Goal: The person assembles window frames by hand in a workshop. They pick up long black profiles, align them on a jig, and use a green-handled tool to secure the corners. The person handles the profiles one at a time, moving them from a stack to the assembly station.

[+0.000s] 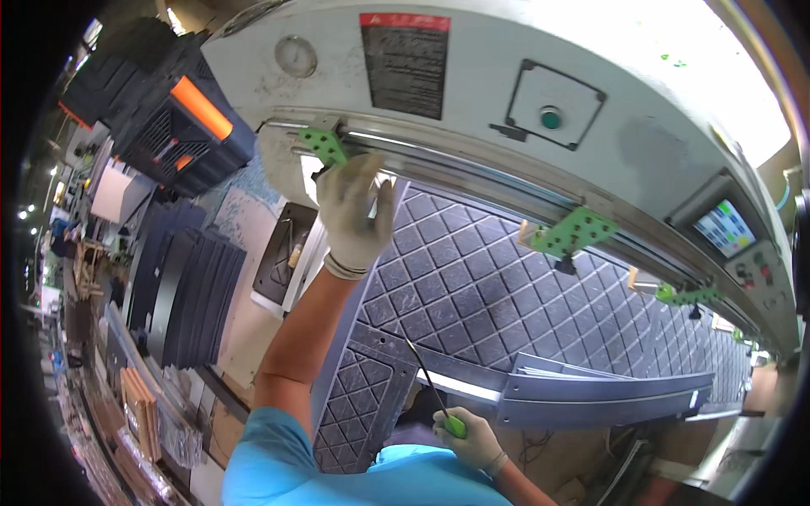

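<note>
My left hand (353, 215), in a pale work glove, reaches up to the left end of the machine's metal rail. Its fingers are bent beside a green perforated bracket (323, 145), with the thumb held apart from them. Nothing shows in its grasp, though the far side of the fingers is hidden. Low in front of my body, my right hand (474, 440), also gloved, is closed round the green handle of a screwdriver (429, 379). Its long thin dark shaft points up and left over the dark, diamond-grooved table (456, 278).
A pale grey machine body (481, 63) spans the back, with a lit screen (724, 228) at right. Another green bracket (578, 232) hangs from the rail. Dark strips (599, 398) lie at the table's near right. Stacked dark panels (198, 291) and a black-and-orange box (181, 126) stand left.
</note>
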A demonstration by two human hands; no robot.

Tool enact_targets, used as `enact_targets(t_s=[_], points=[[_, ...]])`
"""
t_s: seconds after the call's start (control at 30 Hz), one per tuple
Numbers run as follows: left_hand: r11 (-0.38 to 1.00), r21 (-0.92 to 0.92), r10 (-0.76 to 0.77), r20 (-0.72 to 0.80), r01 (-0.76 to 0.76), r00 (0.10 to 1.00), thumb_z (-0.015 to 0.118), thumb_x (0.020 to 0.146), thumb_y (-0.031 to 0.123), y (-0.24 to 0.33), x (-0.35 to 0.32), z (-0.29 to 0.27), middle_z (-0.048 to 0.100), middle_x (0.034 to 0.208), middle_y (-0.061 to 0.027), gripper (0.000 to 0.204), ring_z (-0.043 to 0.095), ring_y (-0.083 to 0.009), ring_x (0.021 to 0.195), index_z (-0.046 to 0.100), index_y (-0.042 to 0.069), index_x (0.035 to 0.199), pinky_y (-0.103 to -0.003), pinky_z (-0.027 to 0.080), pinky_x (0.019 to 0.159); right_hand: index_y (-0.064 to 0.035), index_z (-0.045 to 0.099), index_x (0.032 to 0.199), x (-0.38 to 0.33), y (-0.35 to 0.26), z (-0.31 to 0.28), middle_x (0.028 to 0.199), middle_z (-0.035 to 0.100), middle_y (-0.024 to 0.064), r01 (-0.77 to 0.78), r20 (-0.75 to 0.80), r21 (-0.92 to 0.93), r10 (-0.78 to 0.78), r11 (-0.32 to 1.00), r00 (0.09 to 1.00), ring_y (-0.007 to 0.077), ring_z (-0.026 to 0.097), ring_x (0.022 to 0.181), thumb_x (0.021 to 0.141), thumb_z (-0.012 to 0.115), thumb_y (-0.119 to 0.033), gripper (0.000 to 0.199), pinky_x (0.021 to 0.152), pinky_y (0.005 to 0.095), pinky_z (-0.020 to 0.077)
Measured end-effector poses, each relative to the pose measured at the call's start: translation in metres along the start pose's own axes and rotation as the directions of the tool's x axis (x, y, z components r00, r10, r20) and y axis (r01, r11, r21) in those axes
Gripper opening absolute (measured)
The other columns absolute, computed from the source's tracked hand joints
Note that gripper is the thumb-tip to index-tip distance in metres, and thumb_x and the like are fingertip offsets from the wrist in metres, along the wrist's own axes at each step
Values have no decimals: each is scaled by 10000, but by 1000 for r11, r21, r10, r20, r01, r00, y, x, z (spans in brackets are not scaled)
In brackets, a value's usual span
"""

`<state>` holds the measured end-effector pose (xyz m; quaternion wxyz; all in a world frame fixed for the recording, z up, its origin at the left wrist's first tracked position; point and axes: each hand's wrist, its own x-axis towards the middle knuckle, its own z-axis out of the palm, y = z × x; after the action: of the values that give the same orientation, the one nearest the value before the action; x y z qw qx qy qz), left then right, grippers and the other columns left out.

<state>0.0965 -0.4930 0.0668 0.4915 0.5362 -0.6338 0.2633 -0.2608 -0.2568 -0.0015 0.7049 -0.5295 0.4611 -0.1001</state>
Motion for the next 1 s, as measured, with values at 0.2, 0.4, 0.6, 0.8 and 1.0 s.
enact_targets(t_s=[0.2,0.4,0.6,0.8,1.0], points=[[984,-157,127,280,-85,951,744,907,134,100,71,61,671,1274,-140,592,637,-352,1097,641,99,1489,-508,507,921,-19,724,1242,-5,-2,-3,1046,800,79,57,-104,7,-56,998,993,145,754,970,988,809,-176,310,905,329,610],[998,-59,23,265,-8,964,729,919,182,131,59,93,645,1334,-145,656,637,-361,1133,567,115,1550,-525,523,940,-13,728,1218,-31,-9,-8,1040,788,58,35,-193,31,-29,999,981,124,746,979,976,805,-100,268,893,312,610],[998,-50,-23,227,35,974,746,895,172,140,57,98,639,1365,-153,694,638,-369,1145,552,113,1559,-539,523,948,-8,719,1225,-33,17,-16,1064,782,50,31,-202,132,-4,991,979,113,736,980,980,806,-91,273,893,299,604],[995,-95,-2,178,19,984,744,878,153,133,59,101,660,1312,-158,710,652,-384,1104,538,98,1556,-532,524,929,3,715,1235,-35,0,-21,1067,784,59,49,-202,33,-41,998,978,120,738,992,982,804,-90,284,908,298,599],[997,-58,-36,210,49,977,730,884,159,141,68,96,679,1263,-158,694,666,-370,1095,538,67,1544,-519,534,916,8,713,1221,-35,0,-21,1056,774,63,81,-208,100,-58,992,976,130,738,996,982,797,-68,265,908,300,606]])
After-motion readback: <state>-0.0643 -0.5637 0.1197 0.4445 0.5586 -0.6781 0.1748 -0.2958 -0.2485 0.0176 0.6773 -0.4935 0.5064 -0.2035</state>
